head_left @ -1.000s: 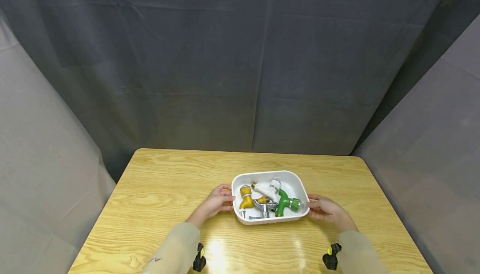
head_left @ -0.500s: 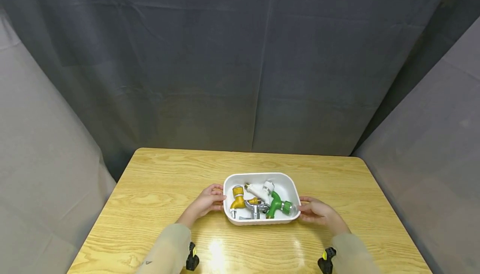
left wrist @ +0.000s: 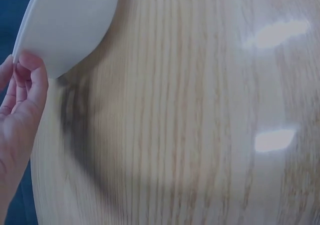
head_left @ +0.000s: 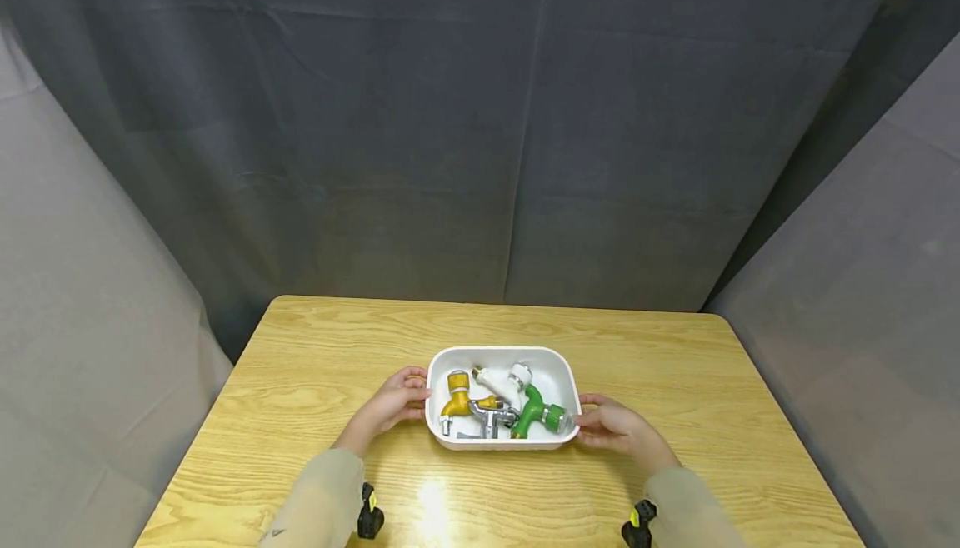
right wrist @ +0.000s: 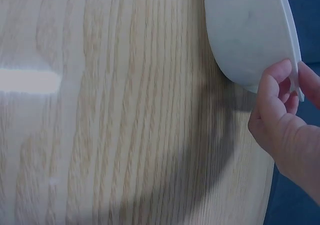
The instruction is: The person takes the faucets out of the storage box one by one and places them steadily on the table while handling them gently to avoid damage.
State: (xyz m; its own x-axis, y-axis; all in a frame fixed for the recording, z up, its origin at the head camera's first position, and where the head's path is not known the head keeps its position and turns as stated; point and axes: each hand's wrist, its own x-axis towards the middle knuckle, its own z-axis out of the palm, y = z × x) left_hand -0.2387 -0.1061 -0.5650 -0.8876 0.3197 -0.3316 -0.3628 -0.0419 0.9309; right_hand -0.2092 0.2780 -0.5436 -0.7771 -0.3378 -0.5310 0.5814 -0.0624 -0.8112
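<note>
From my remote seat I am seeing a dark grey curtain [head_left: 375, 115] hanging across the back, with a pale cloth [head_left: 82, 281] draping on the left and another pale sheet [head_left: 862, 298] on the right. Below them a wood-grain table [head_left: 262, 415] is spreading out, reflecting bright glare near its front. A white rectangular tray [head_left: 502, 444] is sitting around the table's middle; I cannot quite tell whether its whole base is resting on the wood. The left hand [head_left: 388, 402] is pinching its left rim, and the right hand [head_left: 615, 427] is pinching the opposite rim, thumb and fingers closing over the edge. Inside, a green tap [head_left: 534, 409] is lying toward the right end, a white tap [head_left: 495, 382] is slanting along the far side, a yellow tap [head_left: 455, 402] is occupying the left end, and a chrome tap [head_left: 489, 416] is lying between yellow and green, near the front wall.
</note>
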